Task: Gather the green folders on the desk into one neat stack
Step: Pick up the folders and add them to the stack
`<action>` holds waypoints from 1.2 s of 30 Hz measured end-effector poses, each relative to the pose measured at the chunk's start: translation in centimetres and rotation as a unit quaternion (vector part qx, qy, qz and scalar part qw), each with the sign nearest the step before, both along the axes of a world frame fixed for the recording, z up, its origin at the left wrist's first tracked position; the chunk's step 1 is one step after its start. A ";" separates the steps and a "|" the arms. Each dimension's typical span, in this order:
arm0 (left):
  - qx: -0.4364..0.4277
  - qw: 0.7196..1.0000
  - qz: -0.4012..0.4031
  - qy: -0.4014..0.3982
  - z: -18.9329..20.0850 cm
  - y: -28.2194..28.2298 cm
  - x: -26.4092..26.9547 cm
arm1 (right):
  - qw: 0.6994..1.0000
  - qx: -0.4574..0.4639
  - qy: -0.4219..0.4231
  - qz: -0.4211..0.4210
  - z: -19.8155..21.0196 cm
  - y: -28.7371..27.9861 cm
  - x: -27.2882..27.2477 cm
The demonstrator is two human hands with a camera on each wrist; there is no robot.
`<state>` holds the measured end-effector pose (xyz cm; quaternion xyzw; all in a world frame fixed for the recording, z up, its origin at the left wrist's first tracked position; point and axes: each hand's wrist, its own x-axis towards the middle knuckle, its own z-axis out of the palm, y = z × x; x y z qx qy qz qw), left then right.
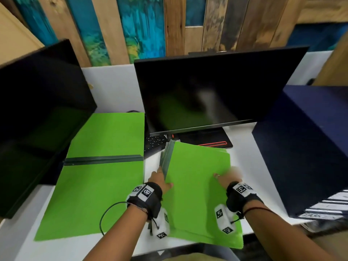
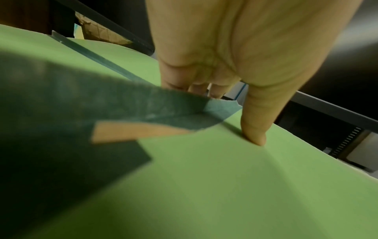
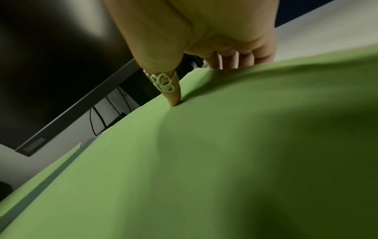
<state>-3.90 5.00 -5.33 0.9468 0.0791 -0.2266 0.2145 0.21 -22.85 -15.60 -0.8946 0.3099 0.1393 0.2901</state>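
Note:
A pile of green folders (image 1: pixel 197 194) lies askew on the white desk (image 1: pixel 243 159) in front of me, its dark spines fanned out at the far left corner. My left hand (image 1: pixel 160 182) grips the pile's left edge, thumb (image 2: pixel 253 129) pressing on top and fingers tucked under the edge. My right hand (image 1: pixel 227 177) grips the right edge; its ringed thumb (image 3: pixel 169 90) presses the top sheet (image 3: pixel 204 161) and the fingers curl over the far edge. Another green folder (image 1: pixel 98 194) lies spread open and flat to the left, its dark spine (image 1: pixel 103 160) across the middle.
A dark monitor (image 1: pixel 207 91) stands just behind the pile, with its base (image 1: pixel 207 141) and a keyboard (image 1: pixel 154 143) beneath. A second dark screen (image 1: pixel 37 110) borders the open folder on the left. A dark blue box (image 1: pixel 310 147) sits close on the right.

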 end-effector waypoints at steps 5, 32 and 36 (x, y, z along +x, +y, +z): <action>-0.001 1.000 -0.001 0.019 0.0 1.3 -0.4 | 0.999 -0.024 -0.026 0.039 3.9 2.7 -1.2; 0.211 0.968 0.017 -0.133 -1.1 8.2 8.6 | 0.968 -0.079 0.062 0.232 8.3 10.0 -3.2; 0.209 0.967 0.004 -0.143 -0.9 8.5 8.9 | 0.968 -0.075 0.059 0.231 8.1 10.0 -3.3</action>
